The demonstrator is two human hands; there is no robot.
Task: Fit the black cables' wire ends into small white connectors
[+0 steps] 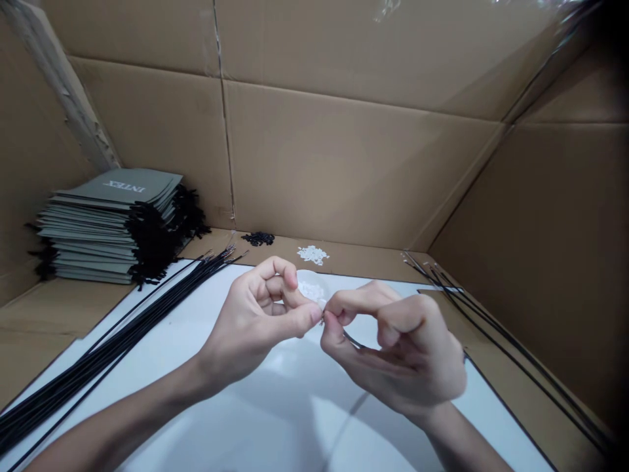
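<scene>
Dark cable (352,339) in hand

The right hand (398,341) pinches the cable near its tip, its length passing behind; on the left hand (255,318) thumb and forefinger meet just beside it, contents unclear. Black cables (132,337) line the white table's (275,400) left edge; cardboard walls (344,157) rise past its far edge.

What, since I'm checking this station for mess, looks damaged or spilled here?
The corner strip at upper left looks damaged: its edge is ragged, as if torn. The loose white pieces and black pieces lie in separate heaps, so they look sorted rather than spilled.
</scene>
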